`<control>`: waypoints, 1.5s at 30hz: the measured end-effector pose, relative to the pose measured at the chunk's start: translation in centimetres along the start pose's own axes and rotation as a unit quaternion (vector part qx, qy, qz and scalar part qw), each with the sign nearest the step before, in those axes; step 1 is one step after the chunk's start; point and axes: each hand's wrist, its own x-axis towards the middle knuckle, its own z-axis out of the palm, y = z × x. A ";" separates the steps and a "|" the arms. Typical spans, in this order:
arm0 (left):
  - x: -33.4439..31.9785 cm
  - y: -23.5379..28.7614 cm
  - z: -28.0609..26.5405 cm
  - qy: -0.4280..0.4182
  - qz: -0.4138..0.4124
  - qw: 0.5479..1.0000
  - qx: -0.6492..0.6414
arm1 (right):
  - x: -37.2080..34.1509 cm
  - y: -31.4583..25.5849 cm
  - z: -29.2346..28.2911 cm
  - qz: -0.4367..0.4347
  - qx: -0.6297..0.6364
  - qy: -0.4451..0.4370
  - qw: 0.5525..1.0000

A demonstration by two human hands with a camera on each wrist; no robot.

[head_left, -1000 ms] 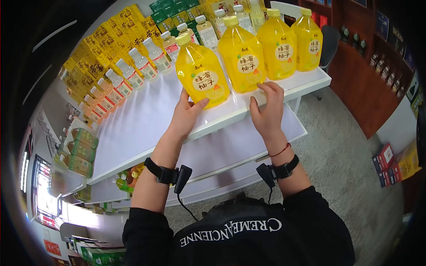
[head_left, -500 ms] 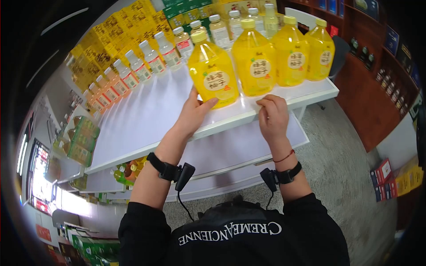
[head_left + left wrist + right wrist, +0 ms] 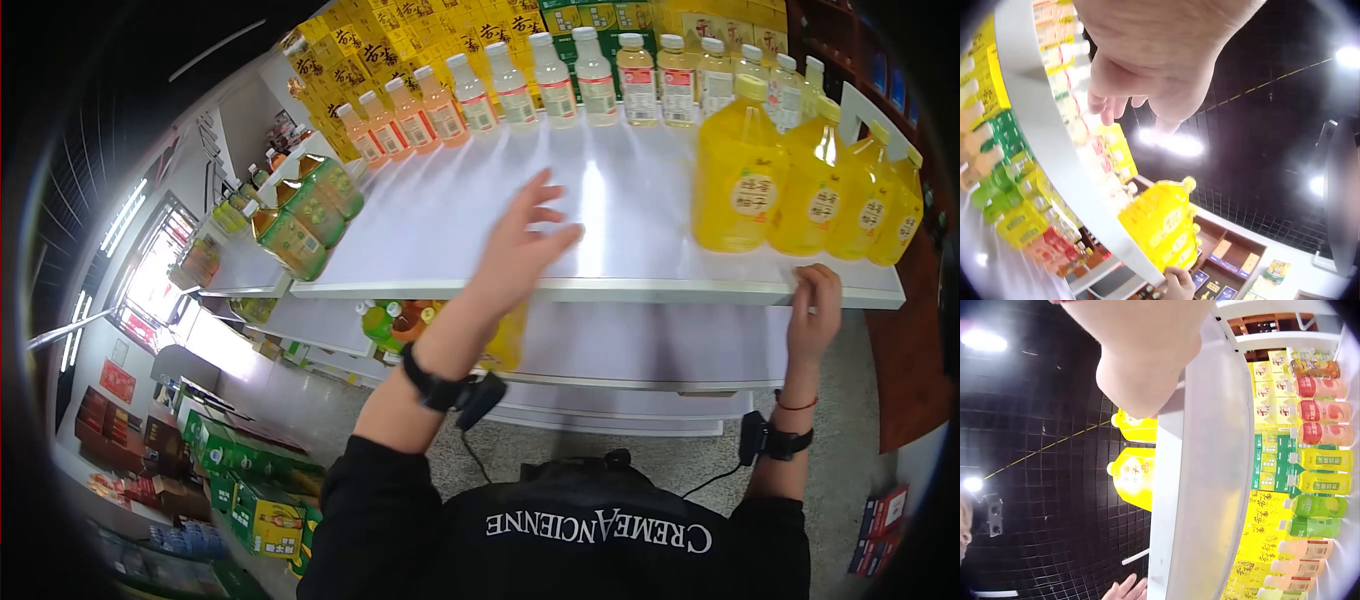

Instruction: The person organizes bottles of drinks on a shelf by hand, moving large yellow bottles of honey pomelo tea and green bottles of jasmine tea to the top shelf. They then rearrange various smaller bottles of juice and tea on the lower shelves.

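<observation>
Several large yellow honey-pomelo drink bottles (image 3: 739,180) stand in a close row at the right end of the white shelf (image 3: 600,225), labels facing forward. My left hand (image 3: 520,245) is over the middle of the shelf, fingers spread and holding nothing, well to the left of the bottles. At the shelf's front edge, my right hand (image 3: 815,310) touches the rim with bent fingers, just in front of the yellow bottles. In the right wrist view its fingers are hidden behind the hand.
Smaller clear and pink bottles (image 3: 510,85) line the back of the shelf, before stacked yellow cartons (image 3: 400,40). Green-wrapped bottle packs (image 3: 300,220) sit at its left end. Coloured bottles (image 3: 390,322) stand on the tier below. Green boxes (image 3: 265,515) are on the floor at left.
My left hand has let go of the nearest yellow bottle and moved left over the shelf. The right hand stays near the front edge. The head view has turned left.
</observation>
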 end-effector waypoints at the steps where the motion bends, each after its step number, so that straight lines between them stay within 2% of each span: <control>1: -1.1 -0.4 -3.8 0.052 0.012 0.998 0.039 | -0.1 -0.2 0.1 0.020 0.015 -0.005 1.000; 2: -2.4 -0.9 -7.7 0.102 0.023 0.991 0.078 | -0.3 -0.8 0.3 0.025 0.013 -0.006 1.000; 4: -5.4 -2.4 -15.7 0.243 0.055 0.956 0.155 | -0.6 -2.6 0.8 0.098 0.019 0.056 0.993; 5: -6.9 -4.4 -20.3 0.340 0.064 0.923 0.170 | -0.9 -4.0 1.4 0.097 0.027 0.072 0.992; 7: -9.4 -4.6 -27.4 0.455 0.034 0.851 0.259 | -1.1 -8.4 3.5 0.078 0.030 0.069 0.994; 8: -10.0 -5.3 -30.6 0.449 0.028 0.855 0.258 | -1.0 -10.9 4.8 0.052 0.040 0.069 0.995; 10: -11.0 -7.0 -35.3 0.498 -0.038 0.807 0.316 | -0.8 -16.5 7.9 0.031 0.109 0.020 0.993; 11: -11.2 -7.8 -36.7 0.492 -0.043 0.810 0.315 | -0.8 -19.1 9.5 0.023 0.137 -0.011 0.990; 13: -10.8 -9.2 -39.0 0.406 -0.093 0.888 0.197 | -0.5 -24.4 12.6 -0.029 0.147 -0.064 0.987; 16: -10.7 -11.5 -40.9 0.373 -0.046 0.917 0.135 | -0.6 -30.2 16.6 -0.058 0.179 -0.092 0.978; 20: -11.1 -12.2 -42.3 0.325 -0.042 0.941 0.082 | -0.7 -34.5 19.6 -0.065 0.187 -0.134 0.971; 22: -11.1 -12.8 -43.8 0.248 -0.055 0.967 -0.009 | -0.6 -36.0 20.5 -0.063 0.184 -0.142 0.971; 23: -11.0 -13.0 -44.4 0.246 -0.055 0.968 -0.013 | -0.5 -36.7 20.9 -0.055 0.184 -0.159 0.968; 25: -11.0 -13.2 -45.5 0.183 -0.048 0.980 -0.054 | -0.4 -37.7 21.4 -0.045 0.181 -0.178 0.966; 30: -10.6 -14.2 -46.5 0.150 -0.086 0.983 -0.053 | -0.5 -39.5 22.7 -0.025 0.175 -0.268 0.947; 32: -10.3 -14.6 -46.7 0.152 -0.089 0.983 -0.054 | -0.3 -40.4 23.2 -0.027 0.185 -0.282 0.941; 34: -10.0 -15.1 -47.7 0.106 -0.093 0.985 -0.099 | 0.0 -41.5 23.9 -0.033 0.198 -0.298 0.933; 37: -9.6 -14.8 -48.2 0.078 -0.088 0.989 -0.093 | 0.5 -43.4 25.0 -0.051 0.233 -0.313 0.919; 42: -9.0 -12.8 -46.7 0.048 -0.097 0.989 -0.100 | 0.7 -46.6 27.8 -0.044 0.279 -0.368 0.886; 45: -8.7 -11.9 -43.9 0.054 -0.093 0.990 -0.095 | 0.7 -48.2 30.2 -0.028 0.310 -0.353 0.882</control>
